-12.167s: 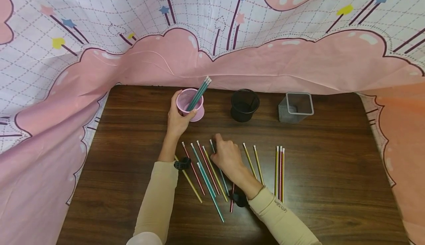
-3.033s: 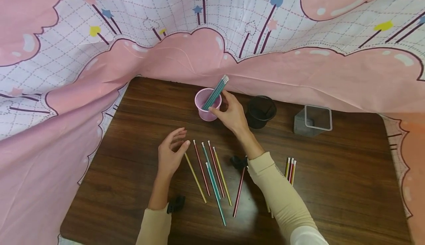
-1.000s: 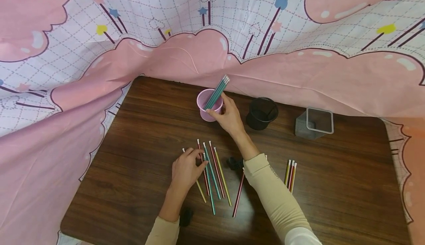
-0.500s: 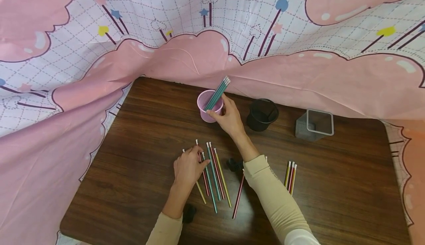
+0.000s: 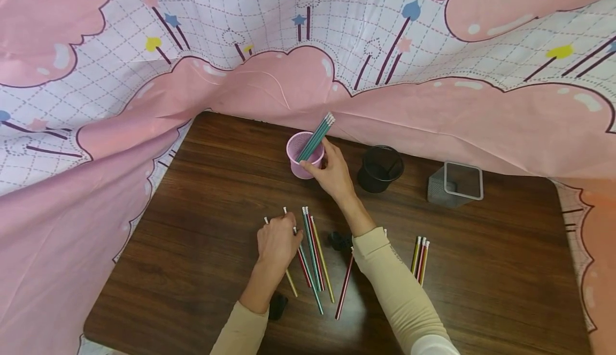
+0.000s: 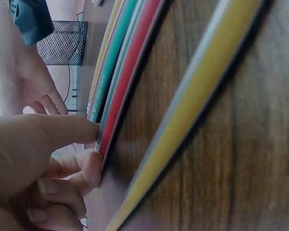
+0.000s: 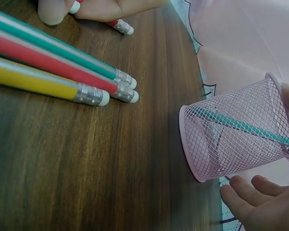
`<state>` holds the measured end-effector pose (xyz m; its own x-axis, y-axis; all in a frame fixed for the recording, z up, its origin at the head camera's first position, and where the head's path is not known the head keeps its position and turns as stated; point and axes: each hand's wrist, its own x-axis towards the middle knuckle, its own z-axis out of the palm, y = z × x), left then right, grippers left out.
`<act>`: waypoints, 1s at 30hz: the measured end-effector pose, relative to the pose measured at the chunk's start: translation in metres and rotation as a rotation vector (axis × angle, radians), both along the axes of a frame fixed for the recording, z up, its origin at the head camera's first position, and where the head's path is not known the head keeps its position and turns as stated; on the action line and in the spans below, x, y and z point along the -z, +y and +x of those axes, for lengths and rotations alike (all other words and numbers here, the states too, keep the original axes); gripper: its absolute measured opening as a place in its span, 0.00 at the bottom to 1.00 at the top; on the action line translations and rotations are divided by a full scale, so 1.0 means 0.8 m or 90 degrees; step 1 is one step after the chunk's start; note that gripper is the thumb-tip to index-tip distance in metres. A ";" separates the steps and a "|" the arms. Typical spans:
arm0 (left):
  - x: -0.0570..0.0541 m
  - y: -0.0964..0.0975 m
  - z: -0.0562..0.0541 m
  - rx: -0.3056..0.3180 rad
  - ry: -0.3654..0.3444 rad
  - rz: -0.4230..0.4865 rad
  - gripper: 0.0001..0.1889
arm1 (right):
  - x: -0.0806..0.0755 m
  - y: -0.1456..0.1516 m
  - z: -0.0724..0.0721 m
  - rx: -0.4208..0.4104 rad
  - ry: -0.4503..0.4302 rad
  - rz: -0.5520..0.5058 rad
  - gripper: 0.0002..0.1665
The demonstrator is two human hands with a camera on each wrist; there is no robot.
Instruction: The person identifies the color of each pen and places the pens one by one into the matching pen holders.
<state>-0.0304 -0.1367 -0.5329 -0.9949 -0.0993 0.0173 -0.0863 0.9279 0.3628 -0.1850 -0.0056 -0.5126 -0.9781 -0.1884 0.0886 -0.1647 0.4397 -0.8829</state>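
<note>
Among the pencils, my left hand (image 5: 278, 240) pinches a green pencil (image 5: 318, 301) near its eraser end, between thumb and forefinger. Partly under that hand lie a red pencil (image 5: 303, 267) and a yellow pencil (image 6: 183, 113). My right hand (image 5: 333, 173) holds the pink mesh cup (image 5: 301, 171) by its rim, thumb in front and forefinger behind. Several green pencils (image 5: 315, 138) lean inside the cup, erasers up. Just right of the left hand, another green pencil (image 5: 311, 259) lies close alongside a red one, with a yellow pencil (image 5: 324, 262) beside them.
A black mesh cup (image 5: 369, 179) and a square grey mesh holder (image 5: 439, 188) stand along the back of the brown table (image 5: 192, 200). One red pencil (image 5: 344, 286) lies near the right forearm; several yellow and red ones (image 5: 420, 259) lie farther right. A patterned cloth (image 5: 269, 82) hangs behind.
The left hand has left the cup for the pencils and pinches a green one, whose lower end swings right. The right hand has taken the cup, and another green pencil has shifted right.
</note>
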 end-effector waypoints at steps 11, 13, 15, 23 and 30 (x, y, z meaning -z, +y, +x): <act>-0.001 0.002 0.003 0.020 -0.010 0.026 0.11 | 0.003 0.000 -0.003 -0.001 0.010 0.017 0.51; -0.001 0.004 0.003 0.029 -0.005 0.037 0.12 | 0.004 0.001 -0.003 0.002 0.012 0.021 0.51; 0.000 0.007 0.003 0.037 0.004 0.045 0.12 | 0.004 0.001 -0.003 0.002 0.010 0.021 0.51; 0.001 0.014 0.003 0.040 0.031 0.033 0.13 | 0.004 0.001 -0.002 0.004 -0.001 0.012 0.51; 0.002 0.013 0.001 0.050 0.054 0.022 0.12 | 0.004 0.000 -0.001 0.005 0.005 0.003 0.51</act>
